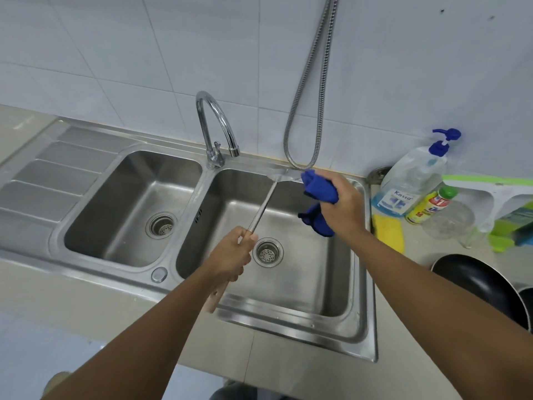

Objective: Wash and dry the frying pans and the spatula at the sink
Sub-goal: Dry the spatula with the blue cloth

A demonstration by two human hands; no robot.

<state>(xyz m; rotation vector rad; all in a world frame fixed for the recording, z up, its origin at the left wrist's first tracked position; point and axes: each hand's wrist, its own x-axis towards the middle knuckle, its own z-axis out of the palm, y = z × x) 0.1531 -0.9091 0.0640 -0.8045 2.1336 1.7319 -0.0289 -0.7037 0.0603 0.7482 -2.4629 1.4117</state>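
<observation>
My left hand (232, 256) grips the wooden handle of a metal spatula (264, 204) over the right sink basin (340, 284). The spatula's shaft slants up and away, and its flat blade lies near the basin's far rim. My right hand (341, 204) holds a bunched blue cloth (318, 190) against the blade's right side; part of the cloth hangs below the hand. Two black frying pans (481, 281) are stacked on the counter at the right, partly hidden by my right forearm.
A chrome faucet (217, 125) stands between the two basins, with no water running. A metal shower hose (310, 96) hangs on the tiled wall. Soap bottles (409, 183), a yellow sponge (389, 232), a glass (450, 219) and a green rack (513, 223) crowd the right counter.
</observation>
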